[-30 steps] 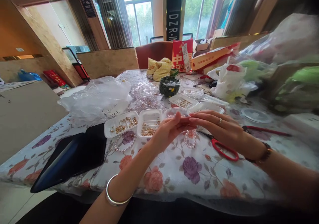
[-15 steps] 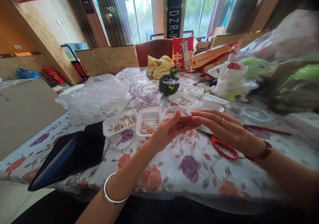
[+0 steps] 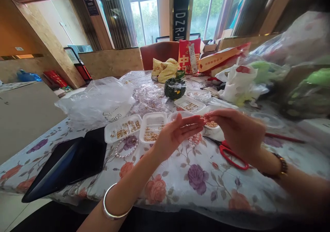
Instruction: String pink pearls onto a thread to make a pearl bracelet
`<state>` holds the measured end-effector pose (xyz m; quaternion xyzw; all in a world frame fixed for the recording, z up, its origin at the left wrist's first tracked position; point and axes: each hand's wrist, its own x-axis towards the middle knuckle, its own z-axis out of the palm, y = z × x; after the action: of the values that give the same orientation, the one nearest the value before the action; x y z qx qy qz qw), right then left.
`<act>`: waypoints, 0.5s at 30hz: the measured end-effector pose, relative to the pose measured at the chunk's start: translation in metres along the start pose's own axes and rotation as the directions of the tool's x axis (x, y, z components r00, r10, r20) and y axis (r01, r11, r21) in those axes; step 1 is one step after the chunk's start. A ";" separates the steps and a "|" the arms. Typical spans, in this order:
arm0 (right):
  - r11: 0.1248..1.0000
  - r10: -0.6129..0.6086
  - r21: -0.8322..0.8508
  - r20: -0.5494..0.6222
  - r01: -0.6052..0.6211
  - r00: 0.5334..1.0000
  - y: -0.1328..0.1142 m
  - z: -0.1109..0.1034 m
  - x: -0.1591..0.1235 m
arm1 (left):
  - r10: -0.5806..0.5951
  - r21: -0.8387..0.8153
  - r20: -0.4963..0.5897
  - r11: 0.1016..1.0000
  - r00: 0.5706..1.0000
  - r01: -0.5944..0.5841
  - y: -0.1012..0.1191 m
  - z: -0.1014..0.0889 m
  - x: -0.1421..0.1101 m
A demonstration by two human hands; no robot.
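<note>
My left hand (image 3: 173, 134) is stretched out flat above the trays, palm turned inward, fingers straight and thumb apart. At its fingertips, my right hand (image 3: 239, 132) has its fingertips pinched together; anything between them is too small to make out. Below the hands lies a small pearl bracelet (image 3: 195, 140), partly covered by the left hand. Red-handled scissors (image 3: 233, 157) rest under the right hand. Behind the hands are a round container (image 3: 170, 116), mostly hidden, and a dish of gold beads (image 3: 211, 124).
Two white trays of gold beads (image 3: 123, 130) (image 3: 152, 134) stand left of the hands, with a pearl strand (image 3: 126, 155) in front. A black folded case (image 3: 69, 159) lies farther left. Plastic bags (image 3: 95, 97), a dark woven basket (image 3: 174, 88) and a red-handled tool (image 3: 286, 138) surround the area.
My right hand has lifted off the left fingers and turned, its fingers going from laid flat to pinched. The left hand has shifted only slightly and stays stretched out.
</note>
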<state>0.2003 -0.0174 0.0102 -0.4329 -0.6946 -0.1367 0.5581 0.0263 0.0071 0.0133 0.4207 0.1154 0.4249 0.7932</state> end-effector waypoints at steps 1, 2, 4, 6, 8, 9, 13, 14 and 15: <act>0.995 0.088 0.038 0.005 -0.088 0.996 -0.003 0.002 0.001 | 0.000 -0.009 -0.002 1.000 1.000 0.000 0.000 0.000 0.000; 0.981 0.165 0.099 0.018 -0.166 0.986 -0.005 0.003 0.002 | -0.003 -0.020 -0.002 1.000 1.000 0.003 0.000 0.000 0.000; 0.932 0.278 0.227 0.058 -0.283 0.959 -0.008 0.003 0.006 | -0.006 -0.041 -0.019 0.999 1.000 0.005 0.001 0.001 0.000; 0.880 0.341 0.317 0.095 -0.353 0.935 -0.010 0.003 0.009 | -0.005 -0.058 -0.059 0.998 0.998 0.001 0.002 0.001 0.000; 0.842 0.370 0.368 0.139 -0.395 0.919 -0.010 0.002 0.012 | 0.008 -0.074 -0.095 0.997 0.995 -0.015 0.003 0.002 0.000; 0.824 0.377 0.389 0.166 -0.412 0.911 -0.010 0.001 0.013 | 0.018 -0.085 -0.103 0.996 0.995 -0.027 0.003 0.003 0.000; 0.762 0.402 0.425 0.281 -0.489 0.871 -0.013 0.003 0.011 | 0.035 -0.137 -0.096 0.989 0.995 -0.048 0.004 0.001 0.001; 0.750 0.411 0.428 0.297 -0.505 0.862 -0.014 0.004 0.010 | 0.033 -0.150 -0.087 0.988 0.996 -0.046 0.004 0.000 0.001; 0.739 0.417 0.432 0.310 -0.517 0.854 -0.015 0.005 0.008 | 0.032 -0.164 -0.074 0.986 0.997 -0.044 0.004 -0.001 0.001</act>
<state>0.1859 -0.0194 0.0204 -0.4450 -0.6247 0.2356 0.5969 0.0243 0.0094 0.0159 0.3403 0.0998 0.4628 0.8124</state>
